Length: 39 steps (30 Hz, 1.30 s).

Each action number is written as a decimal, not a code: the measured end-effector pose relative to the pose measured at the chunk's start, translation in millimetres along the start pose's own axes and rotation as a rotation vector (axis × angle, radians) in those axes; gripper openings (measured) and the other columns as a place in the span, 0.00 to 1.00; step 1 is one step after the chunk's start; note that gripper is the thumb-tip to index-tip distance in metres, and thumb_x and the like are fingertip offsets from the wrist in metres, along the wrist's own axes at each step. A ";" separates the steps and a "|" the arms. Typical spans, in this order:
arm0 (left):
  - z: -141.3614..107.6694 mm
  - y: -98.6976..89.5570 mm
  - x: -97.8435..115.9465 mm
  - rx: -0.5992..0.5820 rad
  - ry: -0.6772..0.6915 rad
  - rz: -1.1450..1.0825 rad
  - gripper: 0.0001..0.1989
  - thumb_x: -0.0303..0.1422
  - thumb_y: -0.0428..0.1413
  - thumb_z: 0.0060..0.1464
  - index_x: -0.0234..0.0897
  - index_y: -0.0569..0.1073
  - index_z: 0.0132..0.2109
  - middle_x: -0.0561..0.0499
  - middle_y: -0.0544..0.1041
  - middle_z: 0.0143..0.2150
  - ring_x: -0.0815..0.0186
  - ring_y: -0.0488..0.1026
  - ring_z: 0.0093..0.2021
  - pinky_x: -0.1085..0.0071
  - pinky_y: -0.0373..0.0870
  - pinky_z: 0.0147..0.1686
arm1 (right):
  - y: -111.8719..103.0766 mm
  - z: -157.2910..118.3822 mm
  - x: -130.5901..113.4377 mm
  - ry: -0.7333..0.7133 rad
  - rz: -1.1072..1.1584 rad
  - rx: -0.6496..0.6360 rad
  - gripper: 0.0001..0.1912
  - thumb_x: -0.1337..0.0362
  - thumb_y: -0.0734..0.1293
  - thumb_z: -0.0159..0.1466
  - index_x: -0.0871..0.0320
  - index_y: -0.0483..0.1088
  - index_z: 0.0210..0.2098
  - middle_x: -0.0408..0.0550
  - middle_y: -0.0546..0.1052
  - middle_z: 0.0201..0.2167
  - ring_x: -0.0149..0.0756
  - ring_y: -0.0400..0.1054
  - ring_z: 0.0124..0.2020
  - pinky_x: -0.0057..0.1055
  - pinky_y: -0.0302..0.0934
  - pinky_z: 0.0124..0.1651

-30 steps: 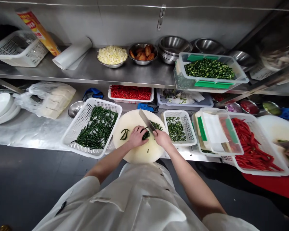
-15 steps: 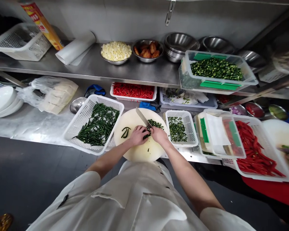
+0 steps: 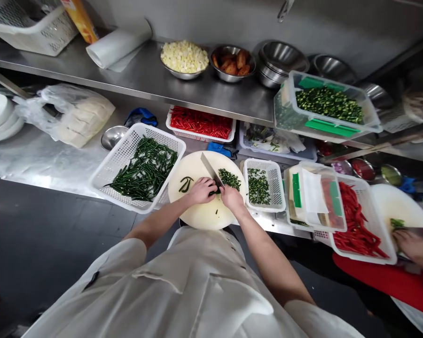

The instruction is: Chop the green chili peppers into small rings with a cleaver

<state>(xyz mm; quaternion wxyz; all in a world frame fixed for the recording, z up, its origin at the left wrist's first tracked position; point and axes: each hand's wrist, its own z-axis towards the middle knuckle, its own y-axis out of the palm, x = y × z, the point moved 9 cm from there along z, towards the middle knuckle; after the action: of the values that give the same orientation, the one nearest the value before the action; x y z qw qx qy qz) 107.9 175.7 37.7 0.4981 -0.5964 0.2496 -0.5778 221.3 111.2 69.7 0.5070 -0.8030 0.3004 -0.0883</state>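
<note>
My right hand [image 3: 231, 199] is wrapped round the handle of a knife [image 3: 210, 167], whose blade points up and to the left across a round white cutting board [image 3: 186, 213]. Beside the blade, the curled fingers of my left hand [image 3: 201, 190] press dark green chillies [image 3: 216, 190] to the board; the fingers partly hide them. Chopped green chilli [image 3: 230, 179] lies in a heap to the right of the blade. A few whole green chillies [image 3: 186, 184] rest on the board's left side.
Left of the board stands a white basket [image 3: 102, 180] of long green chillies; to the right, a smaller basket [image 3: 277, 190] holds cut pieces. Overhead, a steel shelf [image 3: 134, 80] carries bowls and a tub [image 3: 285, 108]. At far right, a co-worker's hand [image 3: 412, 241] is over another board.
The camera view has shifted and tilted, bringing a co-worker's hand further into sight at right. Both my hands stay at the board, still holding the knife and the chillies.
</note>
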 end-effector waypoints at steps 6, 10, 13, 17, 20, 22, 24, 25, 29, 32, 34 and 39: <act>-3.5 -3.1 0.1 -0.006 0.025 -0.008 0.09 0.40 0.62 0.62 0.44 0.79 0.48 0.46 0.75 0.55 0.53 0.68 0.59 0.54 0.65 0.61 | -0.9 1.6 -11.5 -0.037 -0.017 0.001 0.22 0.54 0.55 0.80 0.58 0.76 0.56 0.60 0.83 0.51 0.48 0.78 0.54 0.35 0.64 0.54; -9.2 -4.6 -1.6 0.006 0.002 -0.012 0.11 0.40 0.61 0.63 0.45 0.79 0.50 0.45 0.74 0.55 0.52 0.67 0.60 0.53 0.64 0.62 | 8.1 -4.0 -10.6 0.009 -0.015 -0.019 0.22 0.55 0.55 0.80 0.59 0.74 0.59 0.61 0.83 0.52 0.48 0.79 0.53 0.35 0.65 0.53; -13.9 -4.0 -3.7 0.014 -0.015 -0.012 0.11 0.40 0.61 0.63 0.44 0.79 0.50 0.45 0.74 0.56 0.52 0.68 0.61 0.53 0.64 0.63 | 11.8 -7.0 -11.5 -0.023 -0.023 -0.016 0.22 0.55 0.55 0.80 0.59 0.75 0.57 0.61 0.83 0.52 0.47 0.78 0.53 0.34 0.65 0.52; -17.5 -4.6 -2.2 0.022 -0.011 -0.007 0.10 0.41 0.60 0.64 0.44 0.79 0.48 0.45 0.75 0.55 0.52 0.68 0.61 0.53 0.64 0.63 | 18.7 -9.7 -8.8 -0.013 -0.022 0.003 0.22 0.55 0.55 0.80 0.58 0.75 0.58 0.60 0.83 0.51 0.46 0.78 0.53 0.33 0.64 0.52; -18.0 -6.1 -0.3 0.016 -0.019 -0.002 0.08 0.40 0.61 0.63 0.43 0.79 0.46 0.45 0.75 0.53 0.52 0.67 0.60 0.53 0.64 0.63 | 23.0 -5.3 -13.8 -0.021 -0.003 -0.010 0.21 0.57 0.56 0.80 0.58 0.76 0.58 0.58 0.84 0.51 0.44 0.79 0.52 0.31 0.64 0.52; -18.5 -7.6 -0.3 0.018 -0.036 0.002 0.08 0.39 0.62 0.62 0.43 0.79 0.46 0.45 0.75 0.53 0.52 0.67 0.60 0.53 0.64 0.63 | 19.2 -0.3 -18.5 -0.066 0.022 -0.007 0.20 0.58 0.57 0.80 0.58 0.77 0.56 0.58 0.84 0.51 0.43 0.78 0.52 0.30 0.63 0.52; -19.9 -8.7 0.1 0.021 -0.046 0.010 0.08 0.39 0.62 0.62 0.43 0.79 0.46 0.45 0.75 0.54 0.52 0.67 0.61 0.52 0.63 0.63 | 11.5 2.6 -17.0 -0.099 0.064 0.010 0.20 0.57 0.57 0.80 0.59 0.79 0.52 0.57 0.84 0.51 0.43 0.78 0.52 0.29 0.62 0.51; -20.9 -9.2 0.7 0.024 -0.049 0.016 0.08 0.39 0.62 0.62 0.43 0.79 0.47 0.45 0.75 0.55 0.51 0.67 0.61 0.52 0.63 0.63 | 6.8 2.2 -13.5 -0.108 0.094 0.030 0.20 0.57 0.57 0.80 0.58 0.79 0.50 0.56 0.84 0.50 0.43 0.78 0.51 0.29 0.62 0.50; -25.9 -12.3 4.4 0.038 -0.087 0.049 0.09 0.39 0.62 0.62 0.43 0.79 0.48 0.44 0.75 0.56 0.50 0.66 0.61 0.50 0.63 0.64 | -6.4 -10.8 10.5 -0.107 0.195 0.138 0.22 0.55 0.56 0.81 0.57 0.79 0.50 0.54 0.84 0.48 0.43 0.78 0.50 0.29 0.63 0.49; -27.4 -16.5 7.6 0.063 -0.125 0.070 0.10 0.39 0.63 0.60 0.43 0.79 0.47 0.45 0.75 0.55 0.50 0.65 0.62 0.49 0.62 0.66 | -3.1 -22.9 28.2 -0.051 0.170 0.132 0.22 0.54 0.55 0.81 0.56 0.79 0.51 0.54 0.85 0.48 0.44 0.78 0.50 0.29 0.63 0.48; -26.3 -18.6 8.4 0.082 -0.129 0.075 0.09 0.39 0.64 0.60 0.43 0.79 0.46 0.45 0.75 0.55 0.49 0.64 0.63 0.48 0.61 0.67 | 1.1 -29.4 34.2 -0.013 0.112 0.089 0.22 0.54 0.55 0.80 0.55 0.78 0.51 0.55 0.85 0.48 0.44 0.78 0.50 0.30 0.62 0.47; -21.2 -14.3 -3.5 0.086 -0.120 0.036 0.06 0.38 0.62 0.61 0.43 0.79 0.43 0.44 0.75 0.53 0.48 0.65 0.61 0.50 0.67 0.60 | 7.1 -38.3 20.3 -0.012 0.039 -0.003 0.21 0.51 0.56 0.80 0.53 0.78 0.52 0.56 0.85 0.47 0.46 0.79 0.50 0.32 0.63 0.48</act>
<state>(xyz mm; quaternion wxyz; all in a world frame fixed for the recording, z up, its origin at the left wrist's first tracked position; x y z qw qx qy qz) 83.3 177.7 45.3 0.5474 -0.6037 0.2048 -0.5421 217.7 68.3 78.2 0.5091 -0.7984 0.3131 -0.0728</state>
